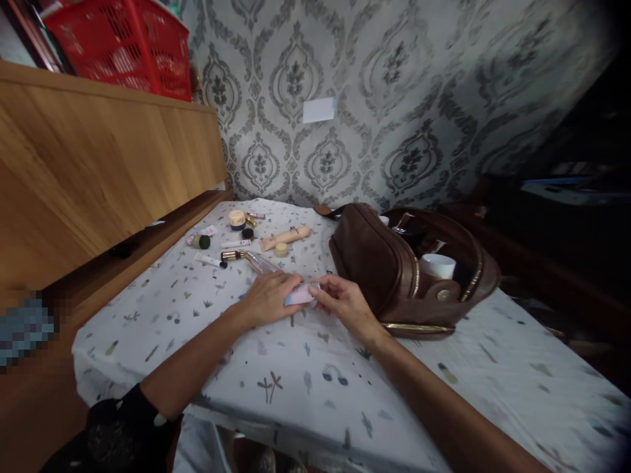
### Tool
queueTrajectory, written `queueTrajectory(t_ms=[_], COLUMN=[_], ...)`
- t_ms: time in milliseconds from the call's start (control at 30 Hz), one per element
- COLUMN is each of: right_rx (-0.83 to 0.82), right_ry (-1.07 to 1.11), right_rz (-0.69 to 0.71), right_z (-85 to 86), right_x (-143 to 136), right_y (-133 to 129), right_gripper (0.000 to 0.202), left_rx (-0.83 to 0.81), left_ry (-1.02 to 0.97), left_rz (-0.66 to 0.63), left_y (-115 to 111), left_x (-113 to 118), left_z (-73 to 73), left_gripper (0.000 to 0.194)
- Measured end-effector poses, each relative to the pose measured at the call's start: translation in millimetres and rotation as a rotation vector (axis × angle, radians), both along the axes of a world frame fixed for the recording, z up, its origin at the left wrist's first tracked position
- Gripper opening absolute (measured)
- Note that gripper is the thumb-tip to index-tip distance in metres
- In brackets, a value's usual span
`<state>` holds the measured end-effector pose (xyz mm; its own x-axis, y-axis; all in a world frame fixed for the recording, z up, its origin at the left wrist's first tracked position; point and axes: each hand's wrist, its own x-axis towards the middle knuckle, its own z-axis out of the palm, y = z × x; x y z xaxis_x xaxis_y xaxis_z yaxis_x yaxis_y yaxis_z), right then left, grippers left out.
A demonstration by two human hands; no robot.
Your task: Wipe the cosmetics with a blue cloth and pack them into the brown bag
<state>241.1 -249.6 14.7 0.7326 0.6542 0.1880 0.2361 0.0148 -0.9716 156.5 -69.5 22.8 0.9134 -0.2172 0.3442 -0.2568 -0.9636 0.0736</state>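
Low over the printed tablecloth (305, 368), my left hand (270, 297) is closed around a small pink-and-blue tube (300, 295). The fingertips of my right hand (342, 302) pinch the tube's pale right end, which looks like a clear cap. Just beyond my left hand lies a clear slim item (260, 263), partly hidden by that hand. To the right of my right hand stands a brown leather bag (374, 263), unzipped, with a white jar (438, 265) and other items inside.
Several cosmetics lie on the table's back left, among them a beige tube (286, 238), a cream-lidded jar (236, 219) and a gold-and-black bottle (233, 255). A wooden cabinet (108, 144) borders the left, with a red basket (123, 46) on top. Patterned wallpaper (296, 72) rises behind.
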Motion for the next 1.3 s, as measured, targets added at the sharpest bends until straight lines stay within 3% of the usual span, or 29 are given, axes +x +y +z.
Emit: queueTrajectory(t_ms=[233,467,700,833,1067,1300], right_rx=[0.033,0.027,-0.1,-0.191,-0.102,-0.042], right_ry=[-0.065,-0.39,-0.31,-0.283,-0.284,-0.283], right_rz=[0.092,0.149,0.106,0.042,0.075,0.135], right_z=[-0.1,5.4,-2.4,-9.9,-23.7,-8.4], right_x=[0,-1,-1,5,14,3], right_y=[-1,-6,-6,-6,-3,-4], right_gripper=[0.043,0.021,0.062,0.061,0.054,0.054], left_rx=[-0.07,-0.205,-0.152,-0.169,-0.226,-0.196], left_ry=[0.072,0.111,0.085,0.079,0.059,0.069], left_rz=[0.003,-0.022,-0.063,-0.056,-0.03,-0.026], left_y=[4,10,9,10,12,11], left_x=[-2,-5,-5,-5,-7,-6], left_z=[3.3,5.9,0.2,0.1,3.0,0.7], left_gripper=[0.029,0.037,0.038,0.04,0.042,0.042])
